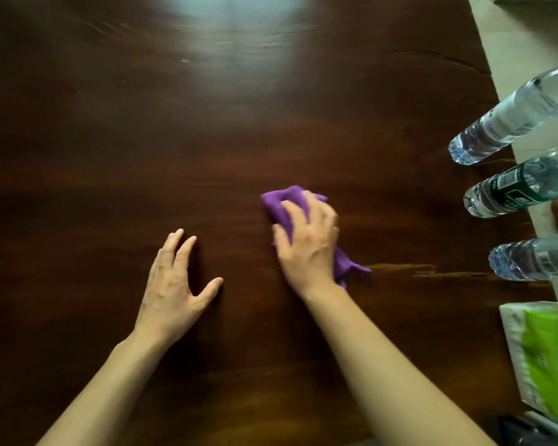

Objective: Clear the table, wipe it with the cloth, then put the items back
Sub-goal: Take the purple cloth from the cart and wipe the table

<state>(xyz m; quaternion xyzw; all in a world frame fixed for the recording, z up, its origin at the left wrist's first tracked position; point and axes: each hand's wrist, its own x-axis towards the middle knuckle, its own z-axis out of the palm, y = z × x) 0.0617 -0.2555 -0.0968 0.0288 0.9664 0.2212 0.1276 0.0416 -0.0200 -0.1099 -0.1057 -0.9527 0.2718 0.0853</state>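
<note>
A dark brown wooden table [207, 140] fills the view. My right hand [306, 243] presses a crumpled purple cloth [281, 199] flat on the table, right of centre; cloth sticks out beyond the fingertips and behind the wrist. My left hand [174, 288] rests palm down on the bare wood to the left of it, fingers spread, holding nothing. Three clear plastic water bottles stand along the right edge: one at the back [512, 117], one with a dark green label [516, 191], one nearer [535, 260]. A pack of tissues [545, 358] with a green wrapper lies at the near right.
The table's right edge runs diagonally past the bottles, with a pale floor [516, 43] beyond it. A bright light reflection [236, 27] lies on the far part of the table. A dark object [525, 429] shows partly at the bottom right corner.
</note>
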